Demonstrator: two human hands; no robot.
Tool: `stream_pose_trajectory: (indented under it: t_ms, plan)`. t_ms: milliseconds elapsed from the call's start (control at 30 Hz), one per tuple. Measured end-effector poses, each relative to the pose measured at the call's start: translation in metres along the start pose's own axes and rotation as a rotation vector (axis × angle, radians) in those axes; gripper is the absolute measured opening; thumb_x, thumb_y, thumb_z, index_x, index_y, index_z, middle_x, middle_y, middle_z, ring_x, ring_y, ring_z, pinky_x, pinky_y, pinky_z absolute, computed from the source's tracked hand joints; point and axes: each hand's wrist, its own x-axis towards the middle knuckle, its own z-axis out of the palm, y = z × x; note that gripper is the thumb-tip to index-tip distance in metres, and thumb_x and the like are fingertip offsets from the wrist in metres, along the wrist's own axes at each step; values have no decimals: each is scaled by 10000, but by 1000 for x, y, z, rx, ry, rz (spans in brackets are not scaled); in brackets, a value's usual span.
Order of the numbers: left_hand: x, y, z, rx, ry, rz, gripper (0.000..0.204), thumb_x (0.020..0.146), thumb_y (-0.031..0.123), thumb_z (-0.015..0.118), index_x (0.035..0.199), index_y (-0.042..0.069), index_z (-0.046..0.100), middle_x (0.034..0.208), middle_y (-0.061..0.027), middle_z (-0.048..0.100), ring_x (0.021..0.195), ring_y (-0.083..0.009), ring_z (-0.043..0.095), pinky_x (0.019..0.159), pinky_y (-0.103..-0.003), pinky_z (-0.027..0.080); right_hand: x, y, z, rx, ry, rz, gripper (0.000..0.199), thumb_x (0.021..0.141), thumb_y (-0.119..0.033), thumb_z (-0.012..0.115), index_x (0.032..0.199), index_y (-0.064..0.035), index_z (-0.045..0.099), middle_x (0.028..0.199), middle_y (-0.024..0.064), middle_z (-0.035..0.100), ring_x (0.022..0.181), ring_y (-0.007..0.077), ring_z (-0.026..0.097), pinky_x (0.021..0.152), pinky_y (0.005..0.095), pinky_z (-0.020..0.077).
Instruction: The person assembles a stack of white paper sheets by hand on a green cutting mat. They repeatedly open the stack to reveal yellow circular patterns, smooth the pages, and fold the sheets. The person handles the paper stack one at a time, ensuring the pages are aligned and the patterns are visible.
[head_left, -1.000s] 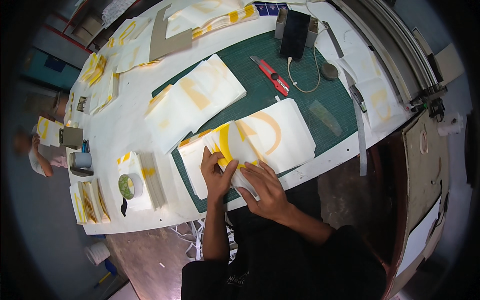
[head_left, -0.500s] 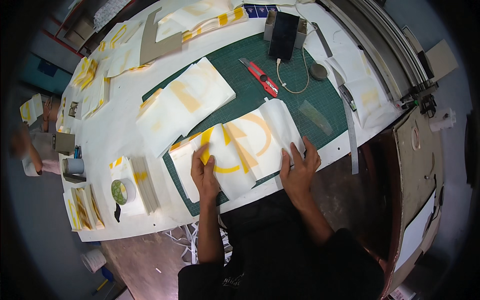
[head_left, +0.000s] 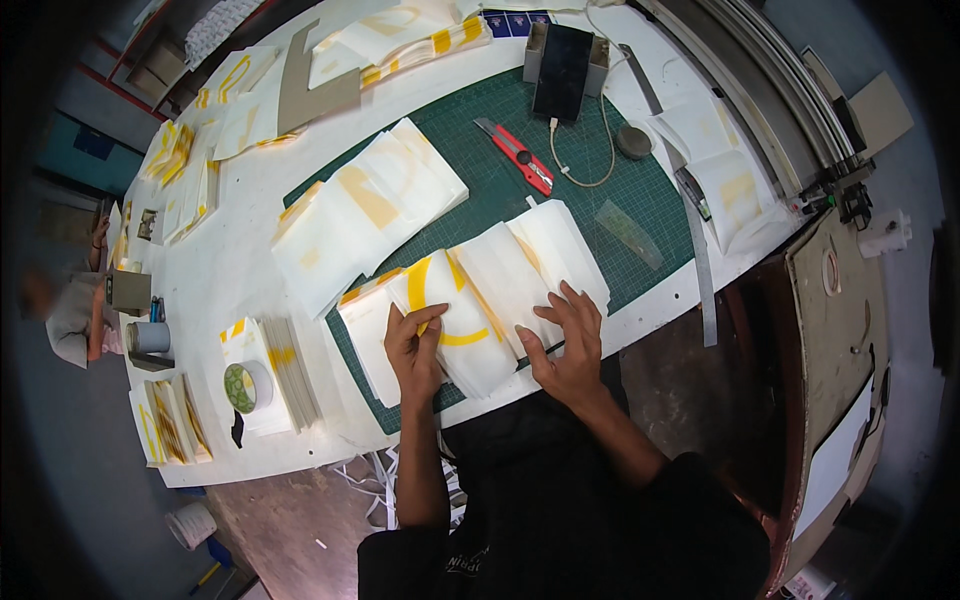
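Folded paper sheets with yellow print lie in a stack at the near edge of a green cutting mat. My left hand is over the yellow curved band, thumb and forefinger tips pinched together; whether paper is between them is hidden. My right hand has its fingers spread and bent over the white right part of the sheets, holding nothing visible. Beyond them, a second stack of printed sheets lies tilted on the mat. A red utility knife rests to its right.
A dark phone leans on a grey box, with a cable on the mat. At left, a tape roll sits on folded paper. Metal rulers lie at right. Grey card and more printed sheets fill the far side. A person works at far left.
My right hand has moved left from the right edge of the sheets toward their middle. White paper now covers most of the pale orange print there. My left thumb and forefinger have come together.
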Motion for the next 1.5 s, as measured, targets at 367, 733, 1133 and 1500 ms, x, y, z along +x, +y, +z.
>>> stream_pose_trajectory:
  t_ms: [367, 733, 1133, 1500]
  plan:
    - [3, -3, -1, 121, -56, 140, 171, 851, 44, 768, 982, -44, 702, 1046, -133, 511, 986, -248, 580, 845, -312, 469, 2, -56, 1, 449, -158, -255, 410, 867, -131, 811, 1204, 48, 663, 1186, 212, 695, 1165, 397, 668, 1031, 517, 535]
    - [-5, -9, 3, -228, 50, -127, 480, 889, -51, 645, 1332, 22, 477, 1125, -140, 539, 1040, -214, 567, 941, -298, 452, -3, 29, -7, -422, 9, 269, 466, 964, -254, 711, 1253, 104, 640, 1428, 309, 493, 1334, 452, 461, 1068, 613, 354]
    - [0, -1, 0, 71, 59, 12, 157, 899, 72, 670, 1033, 7, 719, 1016, -133, 556, 958, -241, 549, 977, -330, 401, -5, 30, -7, -342, 30, 254, 310, 937, -185, 730, 1102, 77, 724, 1403, 258, 520, 1343, 401, 457, 1041, 589, 327]
    - [1, 4, 3, 117, 64, 35, 144, 864, 48, 728, 1006, 24, 713, 983, -118, 530, 953, -227, 542, 912, -325, 416, -2, 29, -6, -438, 18, 271, 346, 927, -220, 742, 1127, 61, 724, 1415, 269, 522, 1360, 414, 442, 1063, 627, 295]
